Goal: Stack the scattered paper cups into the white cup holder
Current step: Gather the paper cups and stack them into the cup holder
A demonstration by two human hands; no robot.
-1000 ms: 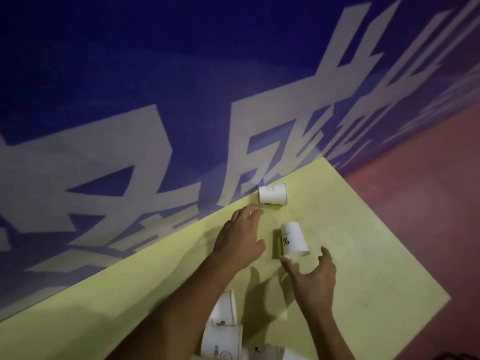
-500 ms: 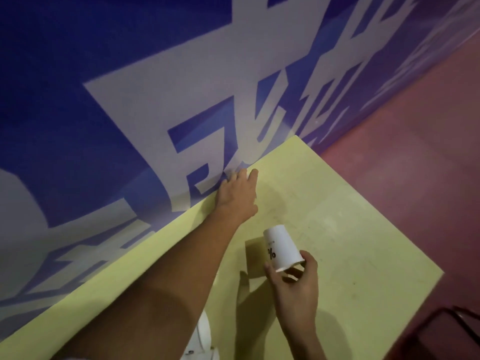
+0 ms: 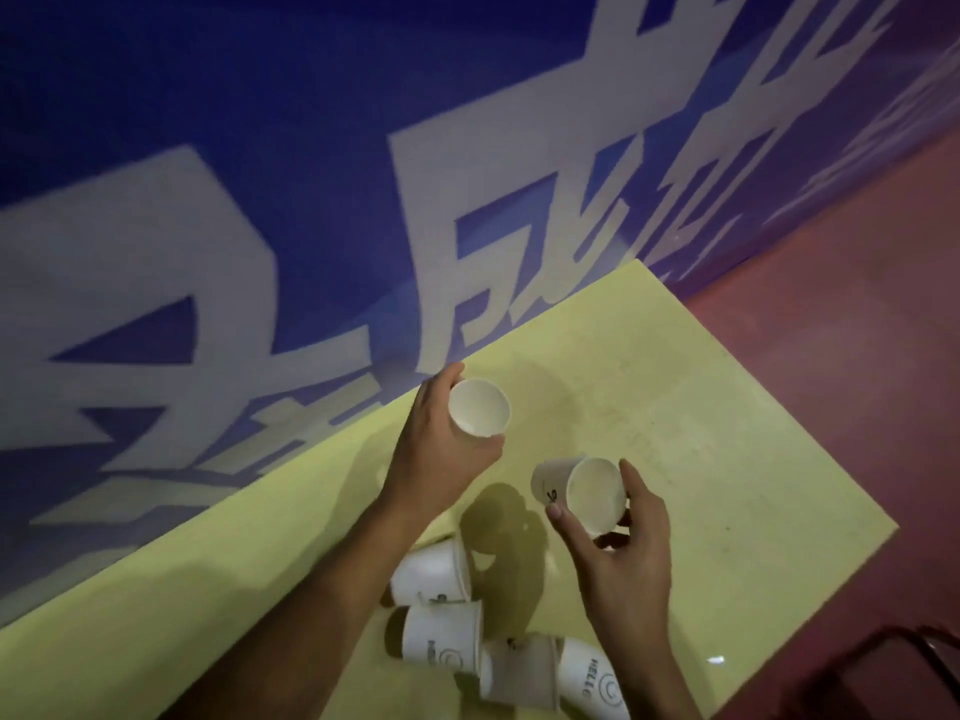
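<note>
My left hand (image 3: 441,444) grips a white paper cup (image 3: 479,406) above the yellow table (image 3: 727,459), its open mouth turned toward me. My right hand (image 3: 623,558) holds a second white paper cup (image 3: 592,493) with black print, also lifted and mouth toward me. The two cups are apart, the left one higher and nearer the wall. Several more white paper cups lie on their sides near the table's front: one (image 3: 431,571), another (image 3: 441,639), and two nested or touching (image 3: 524,672). No white cup holder is in view.
A blue wall (image 3: 260,200) with large white characters runs along the table's far edge. Red floor (image 3: 831,304) lies to the right. A dark chair frame (image 3: 893,667) stands at the lower right beside the table's corner.
My left hand has picked up the far cup by the wall and drawn it back. My right hand has turned its cup so the mouth faces me. The view has shifted back toward the lying cups.
</note>
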